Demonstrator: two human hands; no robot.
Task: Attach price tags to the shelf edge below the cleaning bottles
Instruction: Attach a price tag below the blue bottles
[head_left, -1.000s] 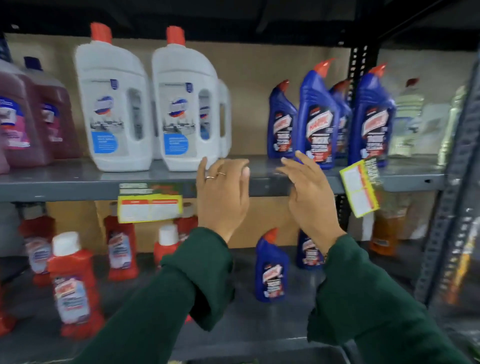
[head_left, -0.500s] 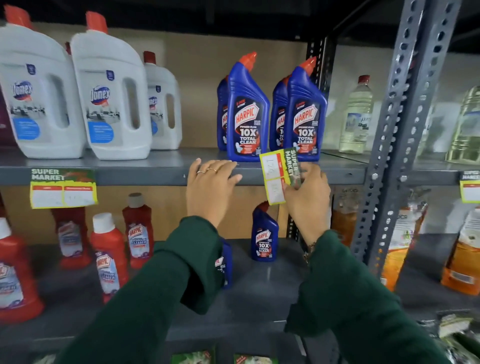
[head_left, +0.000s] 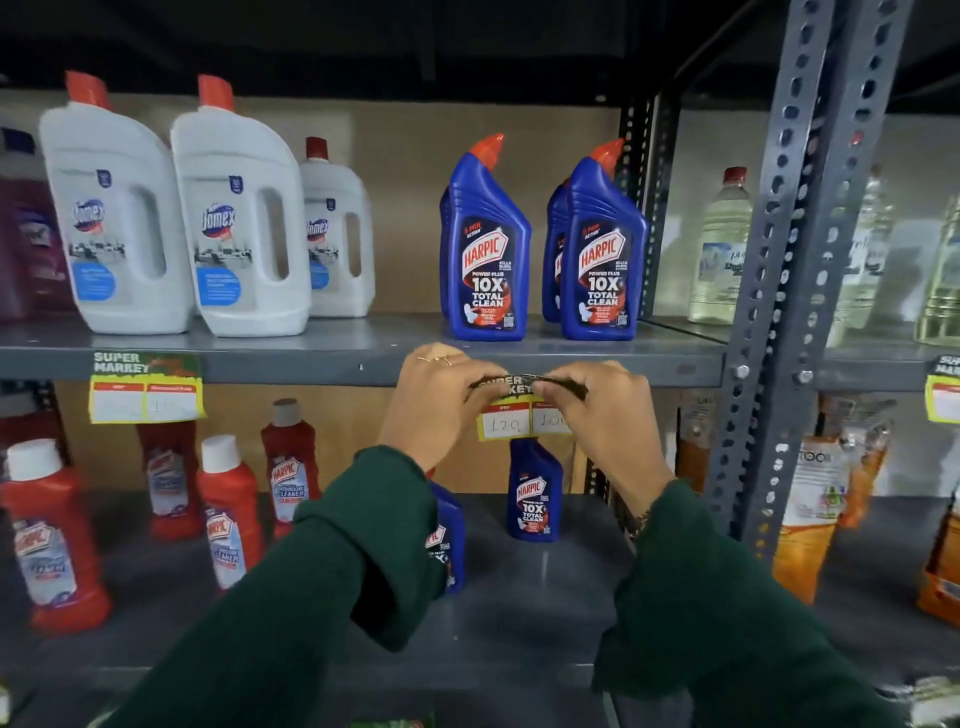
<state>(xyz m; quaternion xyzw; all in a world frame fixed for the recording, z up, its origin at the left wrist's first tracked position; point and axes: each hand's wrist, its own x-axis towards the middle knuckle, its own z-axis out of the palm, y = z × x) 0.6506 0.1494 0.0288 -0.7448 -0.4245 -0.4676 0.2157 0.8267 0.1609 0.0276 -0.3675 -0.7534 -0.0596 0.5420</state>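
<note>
A yellow price tag (head_left: 524, 418) with a green top strip sits against the grey shelf edge (head_left: 322, 370), directly below the blue Harpic bottles (head_left: 488, 249). My left hand (head_left: 436, 405) pinches its top left corner and my right hand (head_left: 608, 410) pinches its top right corner. The tag's handwritten numbers show between my hands. Another price tag (head_left: 145, 389) hangs on the same edge below the white Domex bottles (head_left: 182, 218).
A perforated grey upright (head_left: 779, 291) stands at the right, with clear bottles (head_left: 722, 249) behind it. Red Harpic bottles (head_left: 228, 514) and small blue ones (head_left: 535, 493) fill the lower shelf. A third tag (head_left: 943, 395) hangs at the far right. Orange pouches stand lower right.
The view shifted right along the shelf. My right hand brought the tag from a tilted hold to level against the shelf edge, and my left hand moved from the edge onto the tag.
</note>
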